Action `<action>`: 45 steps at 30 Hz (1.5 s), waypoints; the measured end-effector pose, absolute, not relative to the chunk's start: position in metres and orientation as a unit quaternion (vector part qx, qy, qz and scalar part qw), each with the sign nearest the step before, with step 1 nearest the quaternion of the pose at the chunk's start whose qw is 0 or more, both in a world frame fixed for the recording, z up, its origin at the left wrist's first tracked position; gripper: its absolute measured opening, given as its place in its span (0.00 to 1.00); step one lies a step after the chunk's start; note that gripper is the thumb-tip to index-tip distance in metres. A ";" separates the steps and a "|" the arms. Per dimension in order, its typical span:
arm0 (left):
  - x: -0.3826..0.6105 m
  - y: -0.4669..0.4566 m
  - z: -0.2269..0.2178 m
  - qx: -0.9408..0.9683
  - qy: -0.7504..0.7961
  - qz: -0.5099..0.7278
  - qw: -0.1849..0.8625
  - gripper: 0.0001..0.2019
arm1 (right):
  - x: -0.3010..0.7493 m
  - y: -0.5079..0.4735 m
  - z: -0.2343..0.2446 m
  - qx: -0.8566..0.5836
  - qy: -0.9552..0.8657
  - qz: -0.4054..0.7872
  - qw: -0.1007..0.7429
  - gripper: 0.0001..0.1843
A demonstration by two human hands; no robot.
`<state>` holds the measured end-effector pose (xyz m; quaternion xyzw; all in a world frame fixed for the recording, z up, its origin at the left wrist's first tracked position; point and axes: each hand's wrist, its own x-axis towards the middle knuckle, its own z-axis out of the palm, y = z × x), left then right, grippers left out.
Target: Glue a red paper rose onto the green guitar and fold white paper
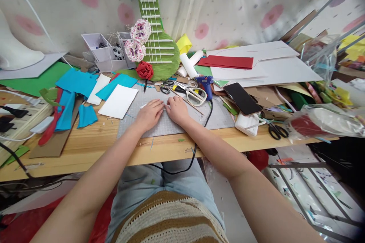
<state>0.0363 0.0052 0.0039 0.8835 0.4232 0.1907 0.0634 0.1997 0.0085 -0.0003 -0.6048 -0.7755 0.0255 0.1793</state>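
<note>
Rests the left hand (pixel 150 114) and the right hand (pixel 176 110) near the middle of the frame, backs upward, over the grey cutting mat (pixel 222 119), with fingertips close together. Bends the fingers of both hands loosely down toward the mat; cannot tell of any grip on something small beneath them. Shows a white sliver (pixel 143 105) just beside the left hand, partly hidden by it. Has, just beyond the right hand, white-handled scissors (pixel 190 94), then a blue glue gun (pixel 207 85) with a black cable (pixel 209 115) running down behind the right forearm toward the lap. Carries a dark phone (pixel 243 98) right of centre, leaning on a white box (pixel 246 124), near black-handled scissors (pixel 278 131) by the table's front edge. Holds a white sheet (pixel 118 101) left of the mat, partly over a blue piece (pixel 116 86), with more blue material (pixel 76 82) toward the left of the frame. Stands a green guitar shape (pixel 167 51) upright at upper centre, with white strings and a red flower (pixel 145 70) at its base. Spreads red strips (pixel 226 62) over white boards (pixel 270 76) at upper right.
</note>
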 end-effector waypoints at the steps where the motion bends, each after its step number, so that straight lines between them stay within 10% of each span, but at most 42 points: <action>1: 0.037 0.004 0.001 0.892 0.415 0.163 0.075 0.21 | 0.200 0.008 -0.001 -0.604 -0.776 0.023 0.180 0.11; 45: 0.008 -0.015 0.008 0.870 0.488 -0.010 0.074 0.44 | 0.217 -0.008 0.001 -0.448 -0.885 0.113 0.062 0.36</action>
